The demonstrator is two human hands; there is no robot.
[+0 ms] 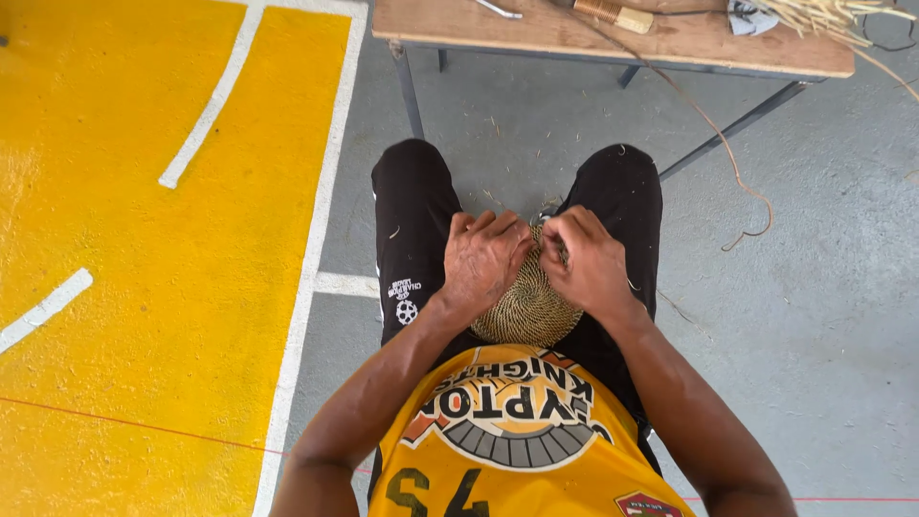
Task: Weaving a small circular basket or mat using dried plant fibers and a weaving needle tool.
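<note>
Gripping a round coiled woven basket base (528, 308) on the lap, the left hand (483, 260) and right hand (589, 260) both close tightly around its far rim.

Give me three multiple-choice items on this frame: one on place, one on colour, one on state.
1. Where does the woven coil disc sit?
A. on the wooden table
B. on the person's lap, between both hands
C. on the yellow floor

2. What colour is the painted floor area at the left of the view?
A. yellow with white lines
B. blue with red lines
C. plain green

3. How do the hands stand at the disc?
A. both hang free of it
B. only one touches it
C. left hand and right hand both grip its upper rim

Answers: 1 B, the disc rests over the dark trousers with a hand at each side. 2 A, yellow paint crossed by white stripes. 3 C, the fingers of both hands curl onto the top edge.
</note>
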